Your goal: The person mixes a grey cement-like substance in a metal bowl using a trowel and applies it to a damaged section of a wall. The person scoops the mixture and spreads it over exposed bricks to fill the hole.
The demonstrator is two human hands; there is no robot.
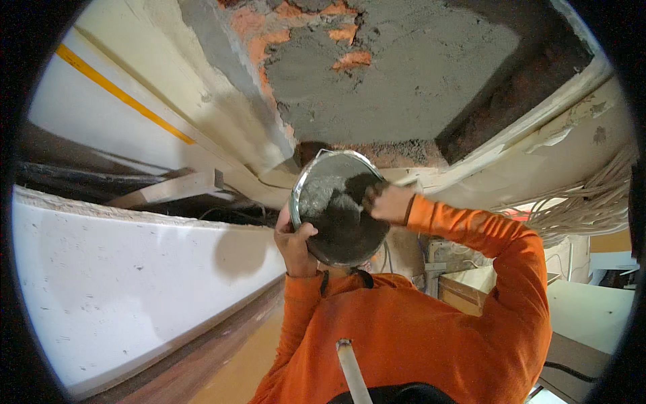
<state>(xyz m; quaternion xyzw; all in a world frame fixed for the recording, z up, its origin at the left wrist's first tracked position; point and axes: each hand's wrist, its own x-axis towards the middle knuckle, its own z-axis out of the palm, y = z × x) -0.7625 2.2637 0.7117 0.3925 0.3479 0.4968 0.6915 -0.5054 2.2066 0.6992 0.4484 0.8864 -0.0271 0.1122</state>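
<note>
A round bucket (294,210) with a pale rim is tipped so that its inside faces me. Wet grey mortar (321,194) clings to its inner left side, and the lower part lies in dark shadow. My left hand (296,244) is closed on the bucket's left rim, thumb over the edge. At the right side of the opening is my right hand (390,203), blurred, its fingers curled as in a grip. A grey lump shows beside its fingers inside the bucket; whether a tool is there I cannot make out.
Ahead is a wall patch of grey mortar (404,87) with bare orange brick (351,60) showing through. A wooden piece (171,188) juts out above a white panel (148,269) at left. Bundled cables (585,202) hang at right, above a wooden box (464,289).
</note>
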